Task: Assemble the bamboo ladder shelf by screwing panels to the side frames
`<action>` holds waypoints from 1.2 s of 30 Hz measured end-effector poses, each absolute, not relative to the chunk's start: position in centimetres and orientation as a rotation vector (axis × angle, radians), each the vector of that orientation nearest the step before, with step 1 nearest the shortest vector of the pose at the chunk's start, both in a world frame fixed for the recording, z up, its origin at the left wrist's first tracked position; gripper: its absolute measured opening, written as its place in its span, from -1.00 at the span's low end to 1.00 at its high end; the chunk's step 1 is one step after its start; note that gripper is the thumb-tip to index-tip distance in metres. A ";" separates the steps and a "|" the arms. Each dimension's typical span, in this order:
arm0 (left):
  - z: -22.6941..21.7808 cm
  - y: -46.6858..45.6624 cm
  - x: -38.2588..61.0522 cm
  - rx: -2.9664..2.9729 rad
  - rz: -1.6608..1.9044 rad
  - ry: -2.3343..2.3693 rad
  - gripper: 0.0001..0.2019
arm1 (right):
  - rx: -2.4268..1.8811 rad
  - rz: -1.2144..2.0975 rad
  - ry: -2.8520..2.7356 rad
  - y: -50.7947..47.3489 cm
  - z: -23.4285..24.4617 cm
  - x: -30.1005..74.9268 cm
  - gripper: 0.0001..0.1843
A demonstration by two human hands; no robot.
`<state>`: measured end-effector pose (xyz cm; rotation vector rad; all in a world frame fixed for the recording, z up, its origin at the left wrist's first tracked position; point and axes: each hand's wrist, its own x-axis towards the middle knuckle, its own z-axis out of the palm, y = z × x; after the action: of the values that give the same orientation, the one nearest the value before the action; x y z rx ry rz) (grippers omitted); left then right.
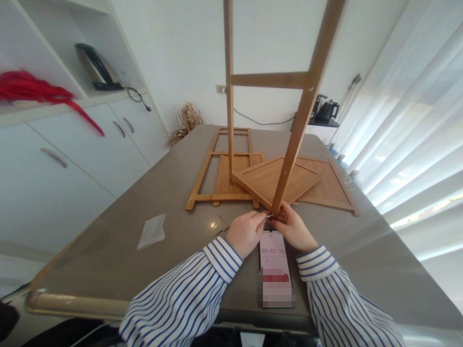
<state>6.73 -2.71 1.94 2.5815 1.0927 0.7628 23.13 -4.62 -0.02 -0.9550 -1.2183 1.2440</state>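
Note:
A tall wooden frame [298, 125] with a crossbar stands upright, joined near its lower end to a wooden panel [277, 178]. My right hand [292, 229] is closed around the bottom of the frame's nearer post. Close beside it, my left hand [248, 232] pinches a small silvery screw [269, 216] at the post's lower end. Its tip meets or nearly meets the wood; I cannot tell how deep it sits. Directly below my hands lies a phone [275, 260] displaying a timer.
Another wooden frame [201, 180] lies flat behind my left hand, over a slatted panel. A further panel [329, 185] rests at the right. A clear plastic bag [152, 230] and several small metal pieces are on the grey table [119, 260]. White cabinets [75, 164] line the left.

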 end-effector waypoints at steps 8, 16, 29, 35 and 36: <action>2.3 -2.8 6.9 2.938 0.620 1.149 -0.75 | -0.933 1.252 -1.220 -4.6 0.1 23.0 -0.33; 2.2 -3.1 6.9 2.912 0.615 1.279 -0.74 | -0.939 1.247 -1.224 -4.6 0.1 23.1 -0.37; 1.8 -3.3 7.5 2.269 0.973 1.162 -0.69 | -0.925 1.257 -1.215 -4.9 0.7 22.9 -0.34; 1.6 -2.9 7.6 2.100 1.018 1.114 -0.73 | -0.940 1.262 -1.205 -4.8 0.3 23.0 -0.39; 1.5 -2.9 7.7 2.070 1.022 1.111 -0.74 | -0.936 1.261 -1.204 -4.8 0.3 23.0 -0.39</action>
<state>7.71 -2.86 1.53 2.0698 1.1108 1.0216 22.96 -4.77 0.29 -0.9358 -1.2044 1.2607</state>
